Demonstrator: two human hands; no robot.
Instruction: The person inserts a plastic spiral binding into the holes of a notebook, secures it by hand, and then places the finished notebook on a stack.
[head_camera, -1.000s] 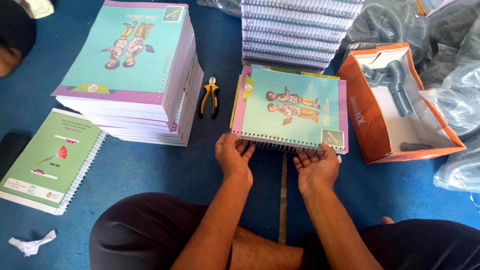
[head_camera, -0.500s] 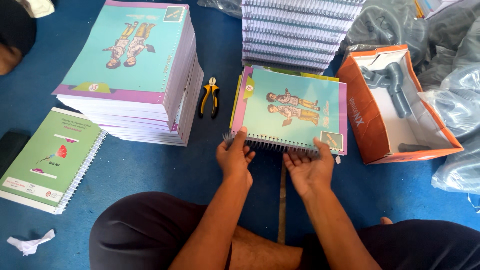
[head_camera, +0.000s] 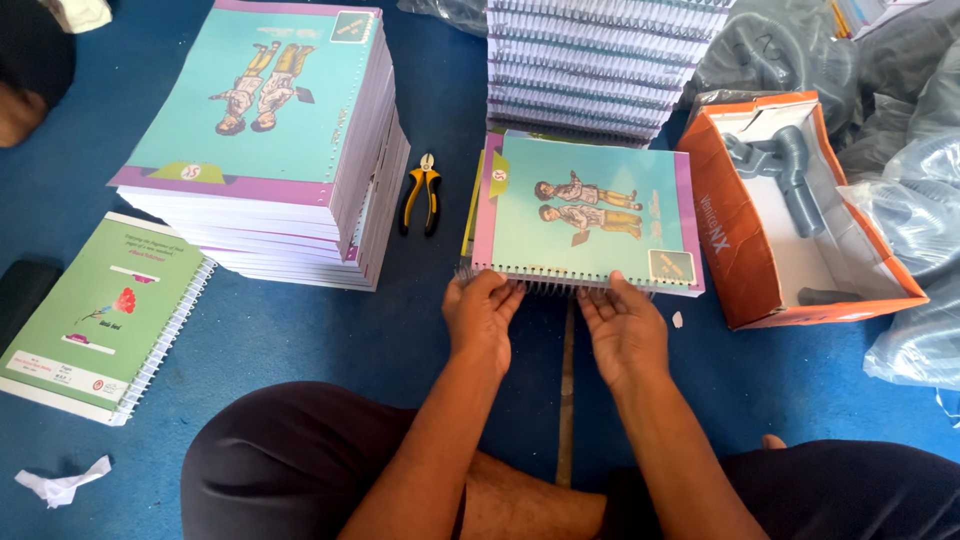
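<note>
A teal and purple notebook (head_camera: 585, 212) with two drawn figures on its cover lies on the blue floor in front of me. A metal spiral coil (head_camera: 560, 286) runs along its near edge. My left hand (head_camera: 482, 312) grips the coil near the notebook's left corner. My right hand (head_camera: 625, 325) has its fingers on the coil towards the right. Both hands rest at the binding edge.
A tall stack of unbound teal covers (head_camera: 270, 140) stands at left, yellow-handled pliers (head_camera: 423, 192) beside it. A pile of bound notebooks (head_camera: 600, 65) is behind. An orange box (head_camera: 790, 215) with grey parts sits at right, a green spiral notebook (head_camera: 105, 315) at far left.
Both hands have moved closer to the coil, and the fingers now pinch it along the notebook's near edge. The notebook has barely shifted.
</note>
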